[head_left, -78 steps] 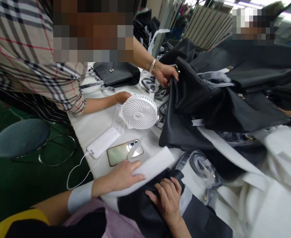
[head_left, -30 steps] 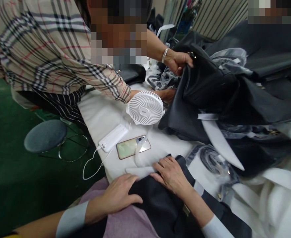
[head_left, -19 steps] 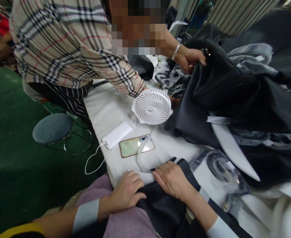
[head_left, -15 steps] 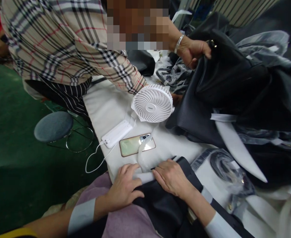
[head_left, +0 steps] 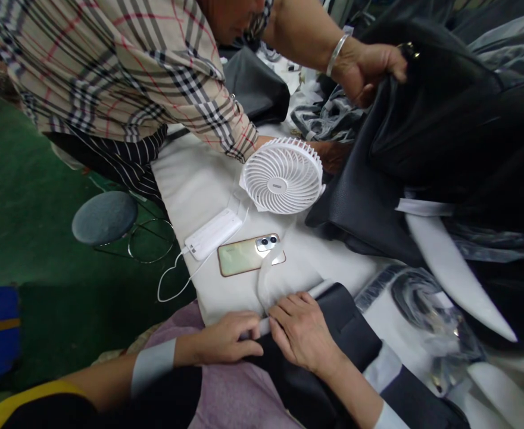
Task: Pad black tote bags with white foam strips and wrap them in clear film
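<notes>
A black leather-like bag (head_left: 349,319) lies across my lap at the table's near edge, a white strip (head_left: 264,326) along its upper border. My left hand (head_left: 228,338) is closed at the bag's left corner, fingers over the strip and thumb beneath. On the same border my right hand (head_left: 304,330) is bent over the edge, its fingertips partly hidden. A thin translucent strip (head_left: 264,277) rises from between my hands and crosses the phone (head_left: 239,256).
A white fan (head_left: 280,179) and a power bank (head_left: 212,233) with a cable stand beyond the phone. Across the table (head_left: 177,173), a person in a plaid shirt (head_left: 155,71) holds a large black bag (head_left: 445,131). Plastic-wrapped straps (head_left: 423,304) lie right; a stool (head_left: 105,217) stands left.
My left hand's fingers have drawn in closer to the bag's edge, beside my right hand. The co-worker's raised hand has shifted right with the black bag. The view has moved slightly.
</notes>
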A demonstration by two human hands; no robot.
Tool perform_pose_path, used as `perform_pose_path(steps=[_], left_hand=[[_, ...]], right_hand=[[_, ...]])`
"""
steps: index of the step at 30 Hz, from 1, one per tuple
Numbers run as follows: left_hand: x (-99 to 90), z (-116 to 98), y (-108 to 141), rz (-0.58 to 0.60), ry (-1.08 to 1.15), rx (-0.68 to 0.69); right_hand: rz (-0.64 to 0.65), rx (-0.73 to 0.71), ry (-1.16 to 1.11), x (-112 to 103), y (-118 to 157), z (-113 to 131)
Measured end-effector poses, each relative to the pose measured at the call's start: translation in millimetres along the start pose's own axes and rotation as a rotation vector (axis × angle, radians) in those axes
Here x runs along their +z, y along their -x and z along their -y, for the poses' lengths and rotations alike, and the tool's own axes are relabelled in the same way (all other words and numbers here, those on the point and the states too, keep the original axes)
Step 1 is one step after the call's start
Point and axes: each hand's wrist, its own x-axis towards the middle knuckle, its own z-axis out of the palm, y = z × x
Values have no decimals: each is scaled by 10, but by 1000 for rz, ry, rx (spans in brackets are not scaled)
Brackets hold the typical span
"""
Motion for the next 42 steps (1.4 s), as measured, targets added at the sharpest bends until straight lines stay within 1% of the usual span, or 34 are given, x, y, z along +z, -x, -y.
perform_pose_path(steps=[2, 3, 4, 5, 6, 8, 9, 11, 13, 15, 16, 18, 20, 21, 23, 24, 26, 28, 30, 32, 35, 37, 38, 40, 42], left_hand=[[-103, -100, 32, -100, -61, -81], [-154, -158, 43, -127, -102, -140], [-200, -219, 49, -125, -139, -197], [-238, -282, 48, -92, -170, -236], [-268, -345, 44, -36, -193, -246], [-302, -464, 31, 72, -231, -219], [-309, -516, 25, 97, -250, -211], [-306, -590, 19, 106, -251, -224], [-279, -615, 7, 79, -197, -223], [-215, -589, -24, 55, -66, -217], [-169, -560, -47, 43, 45, -231], [-53, -489, -102, 1, 360, -311], [68, -416, -158, -84, 676, -405], [121, -382, -183, -134, 774, -445], [200, -314, -224, -212, 850, -496], [224, -276, -240, -221, 859, -501], [242, -190, -262, -189, 898, -468], [221, -114, -271, -134, 907, -401], [165, -87, -266, -96, 779, -361], [84, -138, -247, -69, 519, -332], [-22, -309, -191, -23, 107, -273], [-36, -408, -149, -5, -67, -247], [-20, -436, -132, -15, -126, -234], [50, -442, -118, -87, -239, -169], [145, -403, -140, -198, -392, -31]], right_hand=[[-82, -12, 13, 51, 17, -5], [-121, -26, 17, 73, 28, -13], [-157, -40, 20, 91, 41, -22], [-193, -53, 21, 105, 54, -30], [-228, -65, 19, 116, 68, -36], [-297, -83, 9, 126, 97, -37], [-333, -90, 2, 128, 112, -32], [-401, -101, -3, 129, 140, -17], [-453, -110, -2, 129, 164, -2], [-481, -117, -2, 132, 180, 6], [-488, -120, 0, 135, 186, 7], [-497, -122, 7, 144, 195, 5], [-502, -118, 5, 156, 202, 1], [-502, -115, 0, 161, 204, -1], [-499, -111, -17, 166, 203, -6], [-487, -106, -28, 165, 196, -9], [-434, -81, -57, 152, 173, -12], [-342, -43, -90, 130, 139, -12], [-249, -11, -107, 104, 106, -3], [-181, 16, -111, 83, 84, 13], [-133, 53, -132, 67, 71, 44], [-136, 67, -165, 66, 75, 58], [-152, 71, -182, 69, 82, 59], [-205, 75, -212, 90, 108, 47], [-285, 75, -229, 137, 144, 12]])
